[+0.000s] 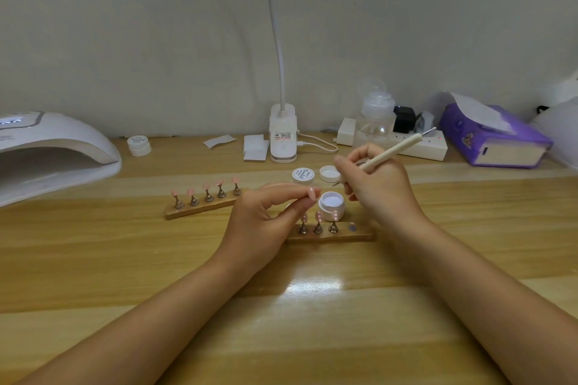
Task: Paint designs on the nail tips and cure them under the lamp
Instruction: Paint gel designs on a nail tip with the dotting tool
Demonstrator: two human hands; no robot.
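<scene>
Cursive script crosses the round label on the closed white jar [303, 175] at centre and its twin [139, 143] at left; neither is legible. Red print on the clip lamp's base [282, 135] is too small to read.

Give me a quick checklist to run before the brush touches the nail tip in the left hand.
1. Nail tip secured: ok, pinched in the left hand grip.
2. Brush in hand: ok, the right hand holds it pen-style.
3. Paint available: ok, the open jar sits just behind the near holder strip, its lid off beside it.
4. Brush loaded with paint: cannot tell, the bristle end is hidden by the fingers.
5. Slot free for return: ok, the near holder strip shows one empty spot at its right end.
6. Curing lamp in reach and on: cannot tell; it stands at far left.
</scene>
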